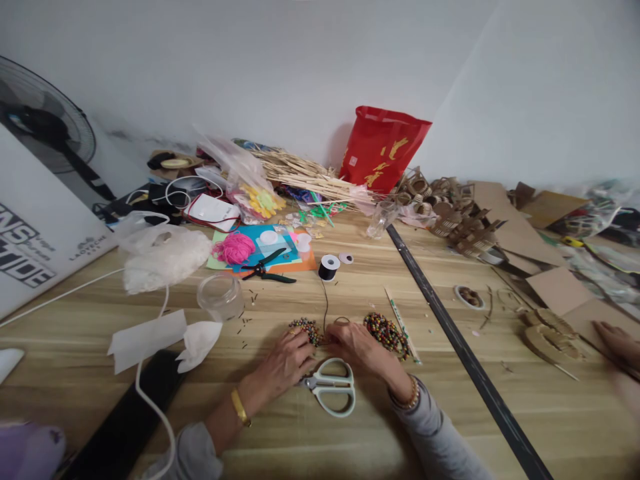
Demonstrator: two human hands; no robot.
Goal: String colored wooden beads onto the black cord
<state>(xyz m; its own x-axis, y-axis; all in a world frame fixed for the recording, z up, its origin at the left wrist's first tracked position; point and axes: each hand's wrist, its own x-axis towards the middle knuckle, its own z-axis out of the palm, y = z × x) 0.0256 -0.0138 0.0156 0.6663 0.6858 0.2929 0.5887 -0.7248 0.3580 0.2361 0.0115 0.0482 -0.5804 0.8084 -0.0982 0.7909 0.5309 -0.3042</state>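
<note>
My left hand [285,363] rests on the wooden table [350,293] with fingers curled, its fingertips at a small heap of coloured beads [307,329]. My right hand [357,347] lies beside it, fingers pinched near a thin dark thread [325,303] that runs up to a black thread spool [329,267]. A larger pile of coloured beads [386,331] sits just right of my right hand. Pale green scissors [331,387] lie on the table between my wrists. What the fingers pinch is too small to make out.
A clear plastic cup [221,296], white tissues [160,337], black pliers [265,268], pink yarn [233,247] and coloured sheets lie ahead. A red bag [383,150], straw sticks and cardboard pieces [560,290] crowd the back and right. Another person's hand [617,343] is at right.
</note>
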